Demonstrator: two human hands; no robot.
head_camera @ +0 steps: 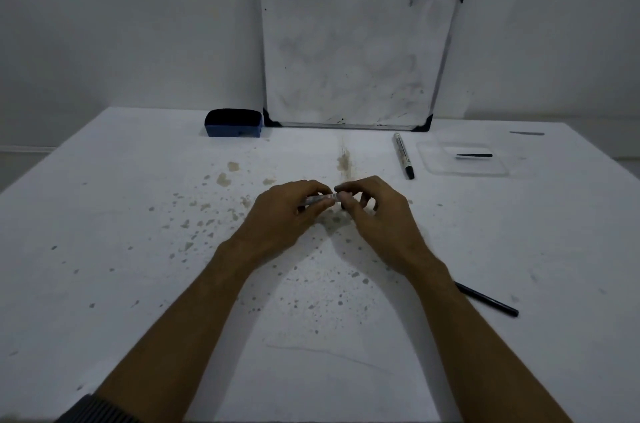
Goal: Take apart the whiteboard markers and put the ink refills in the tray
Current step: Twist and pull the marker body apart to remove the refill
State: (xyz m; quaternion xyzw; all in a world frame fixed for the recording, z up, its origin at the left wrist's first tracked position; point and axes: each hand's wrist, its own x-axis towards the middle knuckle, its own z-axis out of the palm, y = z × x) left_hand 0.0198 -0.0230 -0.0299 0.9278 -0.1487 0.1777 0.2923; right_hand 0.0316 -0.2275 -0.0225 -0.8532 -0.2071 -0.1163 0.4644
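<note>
Over the middle of the table my left hand [289,206] grips the pale barrel of a whiteboard marker [320,198]. My right hand [372,206] pinches the marker's right end with its fingertips. Most of that marker is hidden by my fingers. A second whiteboard marker [402,154] with a black tip lies at the back right. Just right of it stands a clear plastic tray [433,161] holding one thin black ink refill [473,155]. Another thin black stick [488,299], partly under my right forearm, lies on the table at the right.
A small whiteboard [356,48] leans against the wall at the back. A blue eraser with black felt [233,123] sits to its left. The white table [138,232] is speckled with stains around my hands.
</note>
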